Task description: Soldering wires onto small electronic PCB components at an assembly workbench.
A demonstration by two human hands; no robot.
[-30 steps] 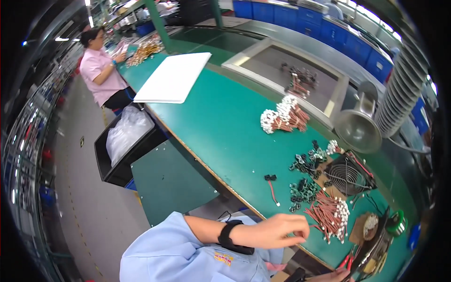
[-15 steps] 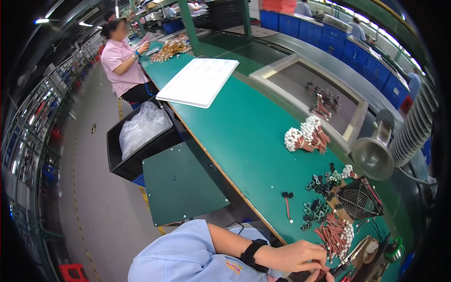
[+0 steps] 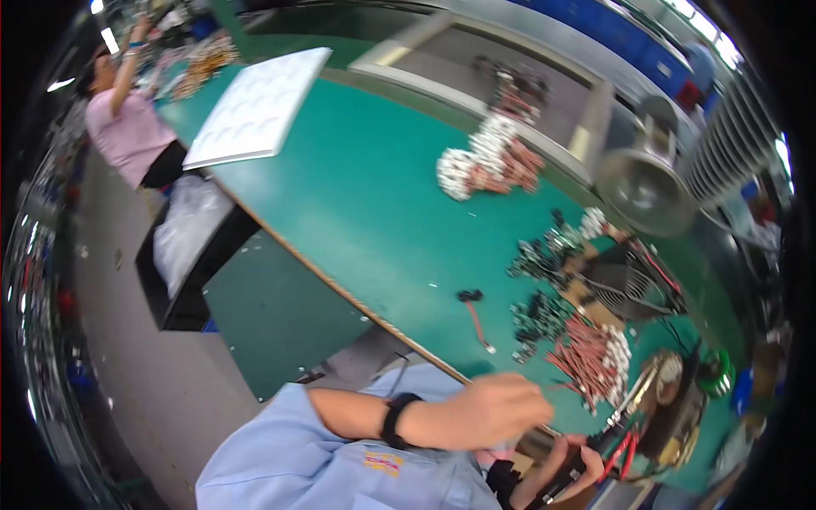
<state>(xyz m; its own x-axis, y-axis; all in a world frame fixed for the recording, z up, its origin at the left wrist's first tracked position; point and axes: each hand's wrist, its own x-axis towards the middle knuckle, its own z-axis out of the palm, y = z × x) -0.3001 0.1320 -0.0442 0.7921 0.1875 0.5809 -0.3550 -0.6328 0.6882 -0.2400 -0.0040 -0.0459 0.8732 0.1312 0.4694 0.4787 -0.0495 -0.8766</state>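
My left hand (image 3: 497, 410), with a black band at its wrist, is above the bench's near edge. Its fingers are curled in and blurred; anything inside them is hidden. Lower and to the right, my right hand (image 3: 578, 463) has its fingers around a black-handled tool (image 3: 609, 437) that looks like a soldering iron, its metal end pointing away over the bench. Just beyond lies a bundle of red wires with white connectors (image 3: 591, 361). A single red wire with a black part (image 3: 476, 321) lies beyond my left hand. Small black and green parts (image 3: 540, 319) are heaped farther on.
A fan with a wire guard (image 3: 625, 280) and a metal fume hood (image 3: 648, 191) stand at the right, near a green spool (image 3: 716, 374). More bundled wires (image 3: 489, 161) and white sheets (image 3: 259, 106) lie farther off. A person in pink (image 3: 127, 127) works beyond a black bin (image 3: 217, 255).
The view has shifted and turned. My hands, close together before, are now apart, the left one up and away from the right. The far person's arm is raised higher.
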